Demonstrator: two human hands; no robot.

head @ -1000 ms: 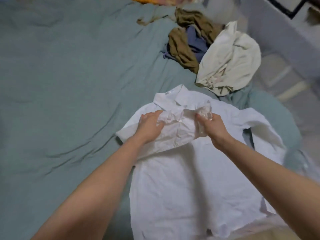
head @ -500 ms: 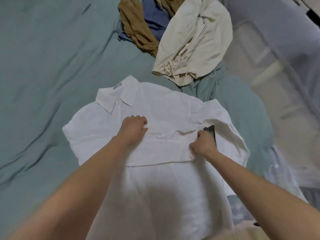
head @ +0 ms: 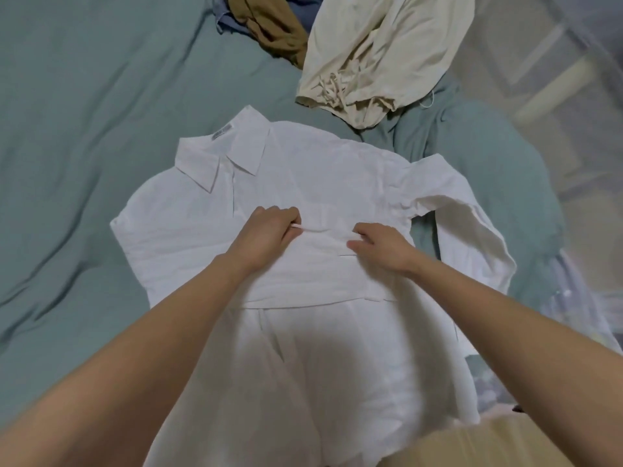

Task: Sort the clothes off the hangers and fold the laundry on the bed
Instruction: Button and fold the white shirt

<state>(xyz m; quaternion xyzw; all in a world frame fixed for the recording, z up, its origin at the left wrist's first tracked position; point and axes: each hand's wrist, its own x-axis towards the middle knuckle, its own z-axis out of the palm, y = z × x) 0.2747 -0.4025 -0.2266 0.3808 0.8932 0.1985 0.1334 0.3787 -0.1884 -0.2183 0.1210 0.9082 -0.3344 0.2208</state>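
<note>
Both hands were found on the chest of the white shirt [head: 303, 183]. The left hand [head: 266, 235] was curled, its fingers pinching the near end of a raised fold of fabric [head: 323, 230] that ran across the shirt front. The right hand [head: 384, 246] was likewise curled, the other end of the same fold being pinched between thumb and fingers. The fold was held between the two hands, which lay near each other but apart.

The shirt was laid face up on the green bedsheet [head: 84, 129], collar [head: 222, 153] pointing away from the person. One sleeve had been folded across the front, forming a band beneath the hands. The other sleeve [head: 472, 237] lay spread out to the right, bent at the shoulder.

Beyond the collar, a crumpled cream garment [head: 381, 52] was noted just beside the shirt, apart from it. A brown garment [head: 269, 32] and a blue garment [head: 303, 8] were bunched together to its left, touching it.
</note>
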